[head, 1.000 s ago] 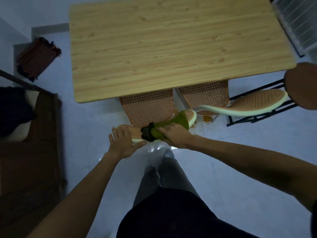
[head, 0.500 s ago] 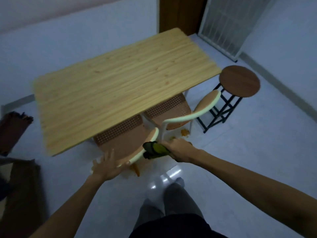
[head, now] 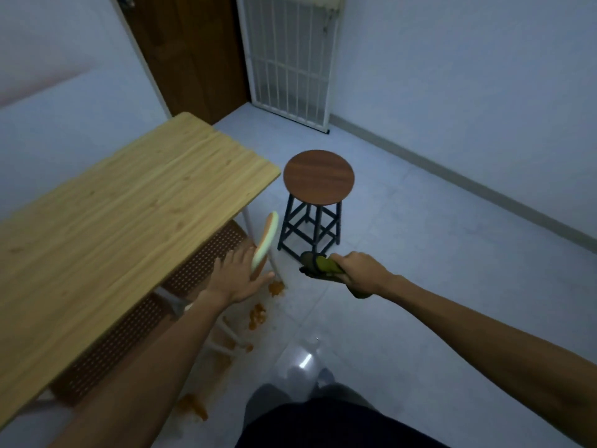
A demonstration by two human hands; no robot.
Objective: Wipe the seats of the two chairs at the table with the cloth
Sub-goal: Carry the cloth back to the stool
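Two chairs with perforated brown seats are tucked under the wooden table (head: pixel 129 205): the far chair (head: pixel 223 244) and the near chair (head: pixel 135 321). The far chair's pale-edged backrest (head: pixel 266 242) stands out beyond the table edge. My left hand (head: pixel 237 276) is spread open against that backrest's lower end, fingers apart; whether it grips is unclear. My right hand (head: pixel 358 273) holds a bunched green cloth (head: pixel 318 265) in the air to the right of the chairs, clear of them.
A round brown stool (head: pixel 318 177) on a black frame stands just beyond the cloth. Orange caps on the chair feet (head: pixel 256 318) sit on the pale floor. A brown door (head: pixel 193 53) and a white barred gate (head: pixel 287 56) are at the back.
The view has swung right. My right hand carried the cloth off the near chair's backrest to the right; my left hand shifted from the near chair to the far chair's backrest.
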